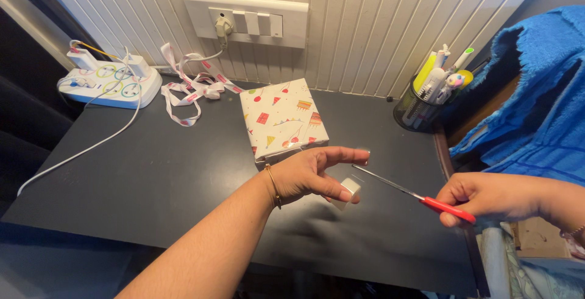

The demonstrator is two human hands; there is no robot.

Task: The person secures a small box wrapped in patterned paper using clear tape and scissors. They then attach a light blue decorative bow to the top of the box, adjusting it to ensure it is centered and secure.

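keep the tape (359,174) taut between the left hand (308,177) fingers; right hand (487,196), gripping the scissors (414,196), snips cleanly near the roll (346,192).

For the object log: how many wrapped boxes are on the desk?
1. The wrapped box lies mid-desk, just beyond the left hand, which holds a tape roll. The right hand holds scissors. The blue towel may hide more.

My dark tabletop (152,177) carries a gift-wrapped box (283,119) near its centre. Left of the box: a patterned ribbon (192,88), then a white power strip (109,79). Right of the box: a pen holder (420,110).
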